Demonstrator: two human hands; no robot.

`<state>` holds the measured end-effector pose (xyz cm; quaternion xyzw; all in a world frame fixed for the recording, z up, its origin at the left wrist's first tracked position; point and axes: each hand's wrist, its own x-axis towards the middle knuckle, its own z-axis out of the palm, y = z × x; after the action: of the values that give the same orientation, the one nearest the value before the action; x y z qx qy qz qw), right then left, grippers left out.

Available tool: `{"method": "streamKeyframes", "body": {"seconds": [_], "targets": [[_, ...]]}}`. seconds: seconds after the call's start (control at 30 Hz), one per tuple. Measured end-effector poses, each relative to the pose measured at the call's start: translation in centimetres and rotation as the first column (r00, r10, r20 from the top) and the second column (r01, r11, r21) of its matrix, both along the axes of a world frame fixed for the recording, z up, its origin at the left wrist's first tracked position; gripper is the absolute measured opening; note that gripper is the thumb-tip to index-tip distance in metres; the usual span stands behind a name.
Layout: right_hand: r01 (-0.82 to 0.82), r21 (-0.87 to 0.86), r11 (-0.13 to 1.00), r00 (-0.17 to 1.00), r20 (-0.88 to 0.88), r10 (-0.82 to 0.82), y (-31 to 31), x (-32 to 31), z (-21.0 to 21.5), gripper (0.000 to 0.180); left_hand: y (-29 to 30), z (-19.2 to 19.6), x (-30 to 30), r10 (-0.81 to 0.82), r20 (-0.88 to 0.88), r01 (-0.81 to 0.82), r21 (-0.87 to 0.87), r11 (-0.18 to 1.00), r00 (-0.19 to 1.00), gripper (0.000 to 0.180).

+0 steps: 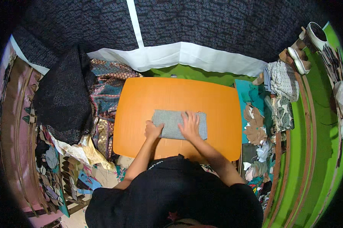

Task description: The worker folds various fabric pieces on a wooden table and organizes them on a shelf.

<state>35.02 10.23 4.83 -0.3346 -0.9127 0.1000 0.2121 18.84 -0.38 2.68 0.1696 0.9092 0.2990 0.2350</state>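
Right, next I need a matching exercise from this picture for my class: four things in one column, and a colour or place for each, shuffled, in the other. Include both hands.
Column one
1. Cloth
2. Table
3. Left hand
4. Right hand

Column two
A. Over the cloth's right half
B. Orange
C. At the cloth's left edge
D. Grey

Right pairs: 1-D, 2-B, 3-C, 4-A. Left and right are the person's own.
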Motion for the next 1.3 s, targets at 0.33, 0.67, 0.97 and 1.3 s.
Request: {"method": "streamKeyframes", "body": {"seconds": [0.33, 0.67, 0.97, 1.3], "targets": [[-0.037, -0.197, 0.98, 0.996, 0.077, 0.053, -2.1, 3.0, -2.6, 0.06, -0.2, 3.1, 0.1, -0.307, 0.619, 0.1, 0.346, 0.933, 0.723, 0.037], [-0.312, -0.749, 0.584, 0.932, -0.36, 0.036, 0.6, 5.8, -4.1, 0.041, 2.4, 5.8, 6.5, -0.792, 0.196, 0.478, 0.705, 0.523, 0.577, 0.063], [-0.219, -0.972, -0.086, 0.698, -0.095, -0.71, 3.6, 11.8, 0.6, 0.053, 2.4, 2.5, 11.7, -0.965, -0.066, 0.954, -0.151, 0.26, 0.252, 0.083], [0.456, -0.664, 0.593, 0.804, 0.022, -0.594, 4.6, 8.4, -5.7, 0.038, 3.1, -4.2, 11.3, -0.428, -0.047, 0.397, 0.474, 0.786, 0.903, 0.059]]}}
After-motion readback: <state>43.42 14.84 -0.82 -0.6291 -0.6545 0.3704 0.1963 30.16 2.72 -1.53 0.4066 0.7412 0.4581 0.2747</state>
